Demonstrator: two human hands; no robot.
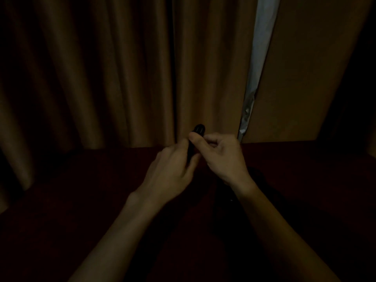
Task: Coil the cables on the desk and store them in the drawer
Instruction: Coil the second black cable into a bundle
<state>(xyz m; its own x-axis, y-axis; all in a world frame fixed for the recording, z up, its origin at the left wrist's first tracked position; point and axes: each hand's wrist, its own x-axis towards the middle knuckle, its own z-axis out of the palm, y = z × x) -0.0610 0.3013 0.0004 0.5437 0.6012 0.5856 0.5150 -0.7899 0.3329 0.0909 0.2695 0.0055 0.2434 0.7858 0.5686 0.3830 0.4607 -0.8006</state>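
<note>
The scene is very dark. Both hands meet above the dark red desk (81,190) around a black coiled cable bundle (198,130) held upright. My left hand (171,169) grips its lower part from the left. My right hand (221,153) holds it from the right, thumb pressed against the bundle near its top. Only the rounded top loop of the bundle shows above the fingers; the rest is hidden between the hands. A dark shape (256,176), maybe more cable, lies on the desk under my right wrist. No drawer is in view.
Brown curtains (101,68) hang right behind the desk's far edge, with a narrow bright gap (258,58) between two panels at the right. The desk surface is too dark to make out other objects.
</note>
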